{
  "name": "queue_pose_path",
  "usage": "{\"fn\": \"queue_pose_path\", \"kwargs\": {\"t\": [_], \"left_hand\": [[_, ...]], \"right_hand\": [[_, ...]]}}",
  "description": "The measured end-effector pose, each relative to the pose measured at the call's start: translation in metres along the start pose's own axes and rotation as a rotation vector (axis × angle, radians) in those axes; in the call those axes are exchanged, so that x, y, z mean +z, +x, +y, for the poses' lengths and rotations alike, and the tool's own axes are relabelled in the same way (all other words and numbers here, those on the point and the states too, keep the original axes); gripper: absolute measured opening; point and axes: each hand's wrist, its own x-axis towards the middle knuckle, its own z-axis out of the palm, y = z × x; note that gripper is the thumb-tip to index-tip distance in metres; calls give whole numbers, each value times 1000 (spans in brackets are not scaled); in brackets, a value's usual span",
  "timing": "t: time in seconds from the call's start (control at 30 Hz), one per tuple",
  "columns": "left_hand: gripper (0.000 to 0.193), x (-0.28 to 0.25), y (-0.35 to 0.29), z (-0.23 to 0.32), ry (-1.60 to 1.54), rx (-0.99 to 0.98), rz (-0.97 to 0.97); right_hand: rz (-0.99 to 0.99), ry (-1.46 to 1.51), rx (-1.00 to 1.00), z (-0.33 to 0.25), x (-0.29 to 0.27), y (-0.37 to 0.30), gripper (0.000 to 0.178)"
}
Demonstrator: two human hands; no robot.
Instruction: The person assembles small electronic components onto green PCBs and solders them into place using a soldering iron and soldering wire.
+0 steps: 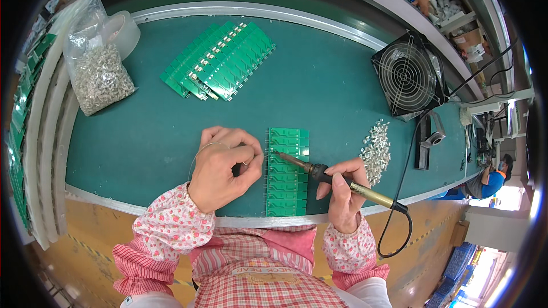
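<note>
My left forearm [171, 225] slants up and inward from the lower edge; my right forearm [351, 248] comes up nearly straight. My left hand [224, 169] lies back upward, fingers [246, 152] curled, thumb and forefinger drawn into a pinch. My right hand [345, 189], set apart from it, points inward, closed in a pen-like grip.

A green-topped bench [319, 88] stands over a tan floor [422, 217] with striped lines [89, 247].
</note>
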Motion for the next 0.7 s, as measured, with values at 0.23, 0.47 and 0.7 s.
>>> {"fn": "queue_pose_path", "kwargs": {"t": [0.23,0.47,0.7], "left_hand": [[27,2,1,-2,10,-5,-14],[28,3,2,-1,41,-12,-21],[28,2,3,-2,38,-16,-26]], "right_hand": [[-28,19,8,0,3,3,17],[-46,18,40,1,0,5,17],[-63,-12,-12,1,1,6,17]]}}
